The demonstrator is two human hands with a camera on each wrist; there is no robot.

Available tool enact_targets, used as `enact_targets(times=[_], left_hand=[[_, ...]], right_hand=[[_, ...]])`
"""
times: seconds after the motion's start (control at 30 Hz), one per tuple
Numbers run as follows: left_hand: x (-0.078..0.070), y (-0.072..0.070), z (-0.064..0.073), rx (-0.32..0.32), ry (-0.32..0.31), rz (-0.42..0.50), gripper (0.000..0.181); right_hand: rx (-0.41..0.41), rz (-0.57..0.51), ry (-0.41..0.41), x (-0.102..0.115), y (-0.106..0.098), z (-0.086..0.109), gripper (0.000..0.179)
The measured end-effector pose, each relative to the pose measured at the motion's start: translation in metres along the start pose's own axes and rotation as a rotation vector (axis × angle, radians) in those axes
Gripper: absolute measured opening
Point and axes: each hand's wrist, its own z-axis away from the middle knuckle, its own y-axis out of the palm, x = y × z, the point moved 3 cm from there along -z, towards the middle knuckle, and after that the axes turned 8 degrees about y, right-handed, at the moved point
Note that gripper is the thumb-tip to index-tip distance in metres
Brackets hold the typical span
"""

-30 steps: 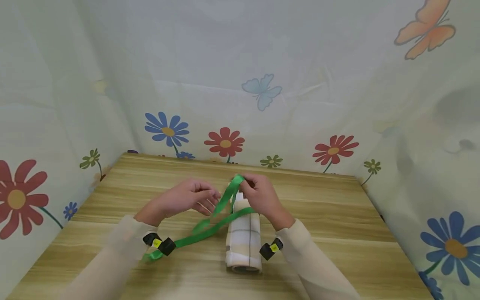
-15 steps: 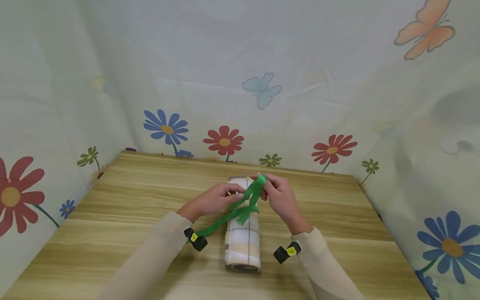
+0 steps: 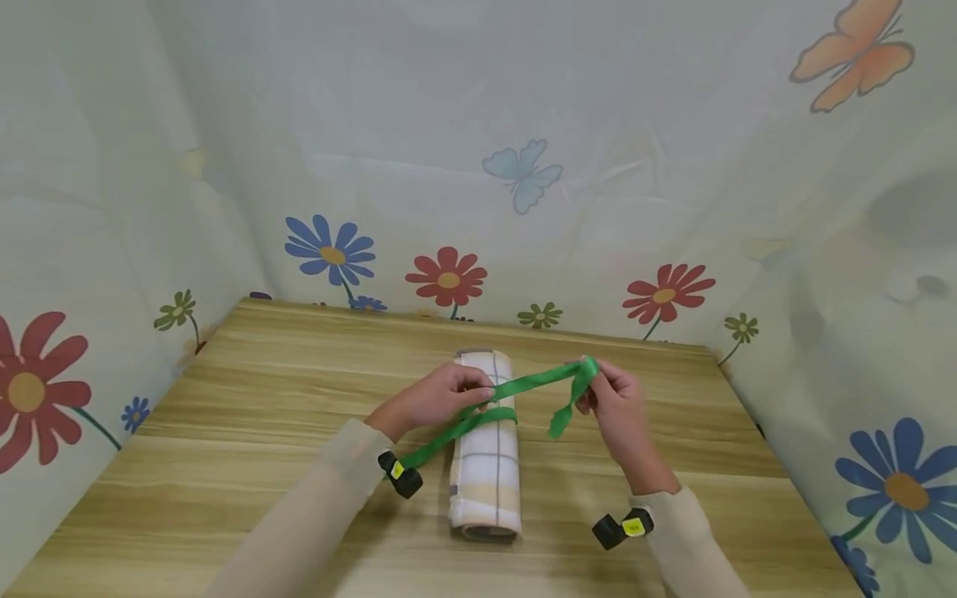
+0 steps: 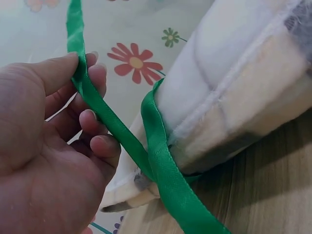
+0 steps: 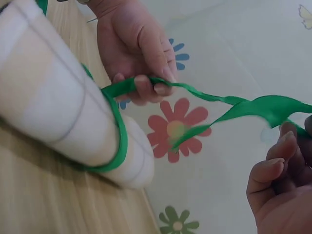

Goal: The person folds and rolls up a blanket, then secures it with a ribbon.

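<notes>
A rolled checked cloth [image 3: 486, 477], white and beige with a fuzzy surface, lies lengthwise on the wooden table. Green ribbon [image 3: 493, 418] wraps around its middle, and one length trails to the left under the wrist. My left hand [image 3: 449, 397] is above the roll's left side, pinching the ribbon [image 4: 100, 105] between thumb and fingers. To the right of the roll, my right hand [image 3: 620, 411] holds the ribbon near its end, raised off the table. A stretch of ribbon runs fairly straight between both hands, and a short tail hangs below the right fingers [image 5: 278, 168].
The wooden table [image 3: 314, 349] has its back edge against a white curtain [image 3: 374, 124] printed with flowers and butterflies. Curtain also encloses the left and right sides. Small black cameras [image 3: 623, 529] are strapped to both wrists.
My right hand has moved right, drawing the ribbon out across the roll. My left hand has come rightward from beside the roll and now pinches the ribbon.
</notes>
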Motion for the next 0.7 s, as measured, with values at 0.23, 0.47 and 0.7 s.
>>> enact_targets(times=[0.23, 0.47, 0.7], left_hand=[[-0.004, 0.002, -0.007, 0.047, 0.006, -0.109, 0.021], [-0.003, 0.002, -0.011, 0.071, -0.075, -0.237, 0.011], [0.001, 0.004, -0.012, 0.078, -0.106, -0.273, 0.012]], right_hand=[[-0.122, -0.094, 0.164, -0.018, -0.039, 0.029, 0.035], [-0.17, -0.107, 0.36, -0.044, -0.065, 0.056, 0.037], [-0.17, -0.093, 0.515, -0.065, -0.078, 0.067, 0.035]])
